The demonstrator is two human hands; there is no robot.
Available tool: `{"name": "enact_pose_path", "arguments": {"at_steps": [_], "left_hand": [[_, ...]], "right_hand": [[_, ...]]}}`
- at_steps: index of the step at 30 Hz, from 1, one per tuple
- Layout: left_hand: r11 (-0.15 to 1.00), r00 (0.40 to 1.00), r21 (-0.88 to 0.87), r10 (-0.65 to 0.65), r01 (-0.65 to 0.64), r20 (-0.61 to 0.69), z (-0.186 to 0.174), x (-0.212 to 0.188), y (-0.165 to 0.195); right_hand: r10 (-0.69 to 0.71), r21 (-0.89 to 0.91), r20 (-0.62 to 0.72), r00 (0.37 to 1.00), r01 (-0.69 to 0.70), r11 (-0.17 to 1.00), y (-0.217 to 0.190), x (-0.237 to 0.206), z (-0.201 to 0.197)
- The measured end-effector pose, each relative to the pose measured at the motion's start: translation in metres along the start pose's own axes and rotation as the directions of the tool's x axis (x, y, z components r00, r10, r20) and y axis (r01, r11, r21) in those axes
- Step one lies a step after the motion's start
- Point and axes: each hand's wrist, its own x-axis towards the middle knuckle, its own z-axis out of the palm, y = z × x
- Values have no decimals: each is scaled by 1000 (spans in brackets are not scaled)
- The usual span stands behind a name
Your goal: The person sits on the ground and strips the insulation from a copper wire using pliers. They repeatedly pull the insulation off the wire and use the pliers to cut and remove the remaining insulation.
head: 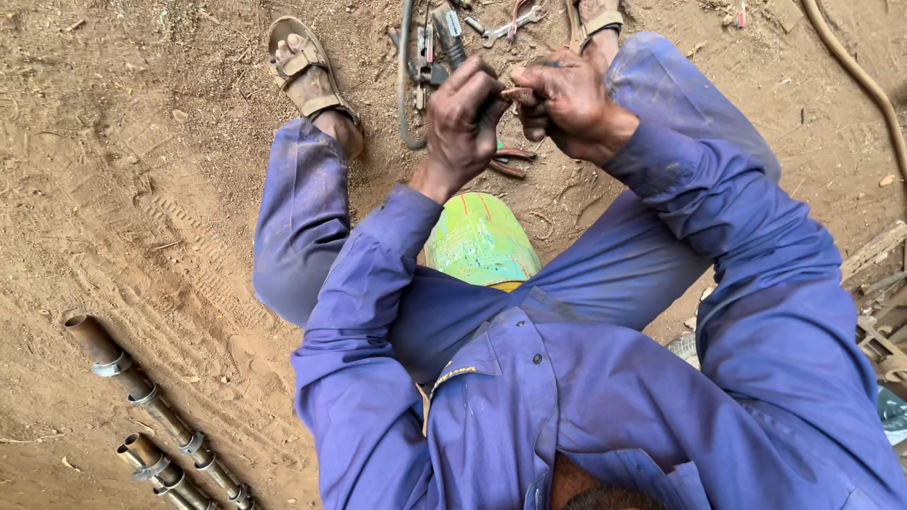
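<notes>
between my knees, up in front of me, a small dark part (pixel 505 94) is pinched where my two hands meet, too hidden by fingers to tell what it is. my left hand (pixel 465 118) is curled tight around it, knuckles up, and my right hand (pixel 567 99) is closed on it from the other side, thumb pressing in. both hands are grimy. just below them on the dirt lie red-handled pliers (pixel 510 161), and beyond, a scatter of spanners (pixel 515 21) and a grey cable (pixel 404 85). a green and yellow rounded thing (pixel 480 241) sits between my thighs. my sandalled foot (pixel 304 71) rests on sandy ground (pixel 142 189), and off to the left lie two rusty pipes with clamps (pixel 156 416).
</notes>
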Motion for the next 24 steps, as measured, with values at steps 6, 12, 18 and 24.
{"name": "enact_pose_path", "arguments": {"at_steps": [6,12,18,24], "left_hand": [[991,999,-128,49,-51,-18,-6,5,11],[993,993,-18,-113,113,25,-1,0,-2],[957,965,-122,-263,264,25,-7,-2,-12],[887,941,-315,-327,337,86,-5,-1,-6]], "right_hand": [[-53,-148,129,990,72,986,-11,-4,-18],[-140,-338,127,982,175,925,-26,-8,5],[-596,-683,719,358,522,-511,-52,-16,10],[-598,-786,617,512,443,-431,-16,-5,-5]]}}
